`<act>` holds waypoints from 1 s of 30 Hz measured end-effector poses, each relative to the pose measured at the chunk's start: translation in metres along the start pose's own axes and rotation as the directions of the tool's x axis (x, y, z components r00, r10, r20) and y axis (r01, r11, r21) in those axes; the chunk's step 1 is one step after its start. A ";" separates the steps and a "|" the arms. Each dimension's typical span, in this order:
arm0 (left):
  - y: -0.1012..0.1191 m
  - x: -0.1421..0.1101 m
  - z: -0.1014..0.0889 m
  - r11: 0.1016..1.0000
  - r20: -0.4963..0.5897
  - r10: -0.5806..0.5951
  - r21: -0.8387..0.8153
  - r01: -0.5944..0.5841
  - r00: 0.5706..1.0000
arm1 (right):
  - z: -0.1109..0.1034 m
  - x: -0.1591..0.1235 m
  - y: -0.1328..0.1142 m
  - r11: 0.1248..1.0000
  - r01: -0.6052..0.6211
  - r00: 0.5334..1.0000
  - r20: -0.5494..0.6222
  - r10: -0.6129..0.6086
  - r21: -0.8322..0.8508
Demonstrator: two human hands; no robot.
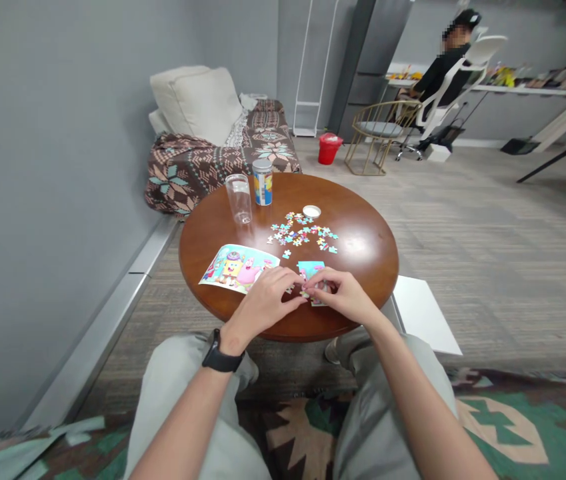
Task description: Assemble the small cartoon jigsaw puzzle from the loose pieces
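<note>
One small joined puzzle section lies just right of the picture sheet; it looks like an early portion, with many loose pieces unjoined beyond and right of the sheet, too clustered to count surely. The left hand and right hand meet right of the sheet, fingers drawn together at the section's edge; whether either grips a piece cannot be told. Beyond the sheet stand one glass and one can, with one lid farther right.
</note>
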State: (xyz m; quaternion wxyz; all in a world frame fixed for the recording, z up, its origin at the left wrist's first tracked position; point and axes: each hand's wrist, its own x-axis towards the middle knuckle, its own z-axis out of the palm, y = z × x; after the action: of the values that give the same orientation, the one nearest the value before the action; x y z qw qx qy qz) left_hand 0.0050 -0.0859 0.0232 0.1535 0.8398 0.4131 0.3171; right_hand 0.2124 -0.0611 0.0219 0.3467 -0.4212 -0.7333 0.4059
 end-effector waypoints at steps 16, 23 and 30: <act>0.000 -0.001 0.000 0.995 0.070 0.092 0.026 -0.094 0.993 | -0.003 0.001 0.008 0.991 0.106 0.993 -0.042 -0.109 -0.079; -0.001 0.000 0.002 0.993 0.106 0.068 0.088 -0.078 0.992 | -0.001 0.002 0.008 0.985 0.112 0.993 -0.027 -0.116 -0.129; 0.000 0.000 0.002 0.991 0.106 0.067 0.111 -0.079 0.992 | -0.002 0.003 0.010 0.987 0.103 0.994 -0.033 -0.108 -0.126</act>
State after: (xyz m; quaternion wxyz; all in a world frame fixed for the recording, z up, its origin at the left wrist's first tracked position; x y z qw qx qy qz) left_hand 0.0061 -0.0863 0.0219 0.1141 0.8769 0.3914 0.2548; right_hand 0.2163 -0.0551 0.0146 0.3552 -0.4105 -0.7714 0.3321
